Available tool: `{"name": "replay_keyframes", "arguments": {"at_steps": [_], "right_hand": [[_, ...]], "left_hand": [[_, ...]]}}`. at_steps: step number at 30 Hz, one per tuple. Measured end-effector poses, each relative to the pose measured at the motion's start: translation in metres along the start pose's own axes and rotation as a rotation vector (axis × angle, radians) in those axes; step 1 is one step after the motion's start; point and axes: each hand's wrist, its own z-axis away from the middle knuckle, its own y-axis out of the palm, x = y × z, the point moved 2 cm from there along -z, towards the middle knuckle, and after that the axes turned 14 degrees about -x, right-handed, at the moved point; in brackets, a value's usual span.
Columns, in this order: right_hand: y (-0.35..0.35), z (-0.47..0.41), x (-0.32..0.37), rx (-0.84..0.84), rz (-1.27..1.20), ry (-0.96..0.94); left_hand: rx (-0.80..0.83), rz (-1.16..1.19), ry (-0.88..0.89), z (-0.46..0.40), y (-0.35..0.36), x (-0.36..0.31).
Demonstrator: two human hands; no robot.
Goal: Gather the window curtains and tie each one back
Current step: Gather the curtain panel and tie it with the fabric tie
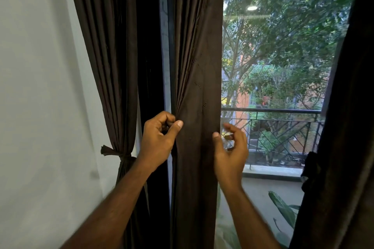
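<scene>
1. Head view looked at a window with three dark brown curtains: a left curtain (105, 66) beside the white wall (36, 87), a middle curtain (196, 66) hanging in front of the glass, and a right curtain (344, 147) at the frame's edge.
2. The left curtain was already gathered and bound by a knotted tie-back (119, 154) of the same fabric, low beside the wall.
3. The left hand (159, 137) gripped the middle curtain's left edge, its fingers curled round bunched pleats and its thumb pressed on the cloth.
4. The right hand (230, 147) was at the same curtain's right edge, thumb touching the fabric, fingers loosely bent and blurred behind the edge; whether they held the cloth could not be told.
5. The middle curtain hung straight and untied between the two hands, just right of the dark window frame (167, 46).
6. Through the glass stood a balcony railing (283, 127), trees and a brick building.
7. No brand, label or readable writing showed anywhere.
</scene>
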Motion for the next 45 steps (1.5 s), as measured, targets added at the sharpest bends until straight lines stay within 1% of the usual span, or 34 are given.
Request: {"name": "replay_keyframes", "arguments": {"at_steps": [2,4,6,8,10,12,14,15,16,19,21,23,26,28,32,36,39,41,42,44,45], "right_hand": [[0.006,-0.02,-0.006,0.034,-0.032,0.191],[0.013,-0.031,-0.009,0.13,-0.101,0.353],[0.015,-0.037,-0.01,0.138,-0.073,0.352],[0.01,-0.036,-0.008,0.057,-0.037,0.314],[0.003,-0.026,0.002,-0.056,0.0,0.203],[-0.002,-0.006,0.021,-0.11,0.035,-0.04],[-0.002,0.018,0.036,-0.047,0.091,-0.334],[0.001,0.027,0.038,-0.014,0.14,-0.435],[0.004,0.033,0.036,0.007,0.184,-0.488],[0.016,0.041,0.028,0.068,0.225,-0.519],[0.022,0.044,0.026,0.123,0.21,-0.534],[0.027,0.044,0.025,0.16,0.183,-0.536],[0.031,0.045,0.026,0.169,0.159,-0.531],[0.032,0.047,0.026,0.176,0.164,-0.54],[0.032,0.048,0.028,0.201,0.179,-0.592],[0.032,0.05,0.028,0.207,0.297,-0.726],[0.03,0.054,0.022,0.292,0.344,-0.785],[0.025,0.051,0.017,0.356,0.249,-0.711],[0.022,0.047,0.016,0.348,0.159,-0.614],[0.016,0.033,0.015,0.239,0.011,-0.365],[0.016,0.024,0.015,0.173,-0.022,-0.239]], "left_hand": [[0.004,0.0,-0.002,0.0,0.0,0.0],[0.001,0.0,-0.011,0.0,-0.001,0.002],[-0.019,-0.02,0.002,0.0,0.0,0.003],[-0.075,-0.073,0.04,0.001,0.001,0.003],[-0.157,-0.143,0.096,0.003,0.004,0.003],[-0.215,-0.202,0.168,0.006,0.008,0.002],[-0.239,-0.246,0.225,0.008,0.012,0.0],[-0.247,-0.259,0.245,0.008,0.013,-0.001],[-0.252,-0.265,0.264,0.008,0.014,-0.001],[-0.225,-0.237,0.279,0.009,0.017,-0.002],[-0.182,-0.181,0.243,0.008,0.017,0.0],[-0.134,-0.12,0.156,0.006,0.016,0.002],[-0.082,-0.006,-0.014,0.005,0.012,0.002],[-0.055,0.079,-0.088,0.006,0.009,0.001],[-0.033,0.123,-0.065,0.006,0.009,-0.002],[-0.091,0.059,-0.021,0.005,0.01,0.0],[-0.124,0.024,-0.05,0.004,0.01,0.004],[-0.141,0.017,-0.076,0.002,0.009,0.005],[-0.141,0.016,-0.075,0.002,0.008,0.005],[-0.127,0.018,-0.071,0.002,0.006,0.005],[-0.115,0.027,-0.075,0.002,0.005,0.006]]}}
